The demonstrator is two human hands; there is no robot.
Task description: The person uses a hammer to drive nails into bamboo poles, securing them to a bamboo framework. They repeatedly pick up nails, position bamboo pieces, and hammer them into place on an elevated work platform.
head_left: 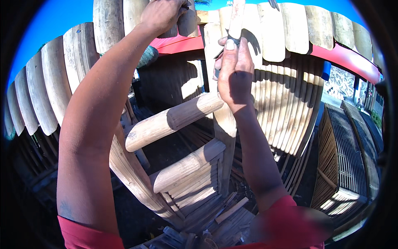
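My left hand (pixel 163 15) is raised to the top edge of the view, at the split bamboo pieces (pixel 108 25) of the roof edge. Its fingers are curled in, and what they pinch is small, dark and partly cut off. In front of a pale bamboo post, my right hand (pixel 236 70) is closed with the thumb pointing up. It grips a tool (pixel 236 20) with a dark lower part and a pale, flat, blade-like upper part that runs out of view; its exact kind cannot be made out. Rounded bamboo ends (pixel 271 31) hang in a row behind it.
Below my arms, two bamboo rails (pixel 174 120) join a slanted wooden post (pixel 132 178) to an upright. A bamboo slat wall (pixel 286 103) stands behind. At right is a slatted bamboo bench-like piece (pixel 346 141). Offcuts (pixel 232 209) lie below; red sheeting (pixel 344 60) runs under the roof edge.
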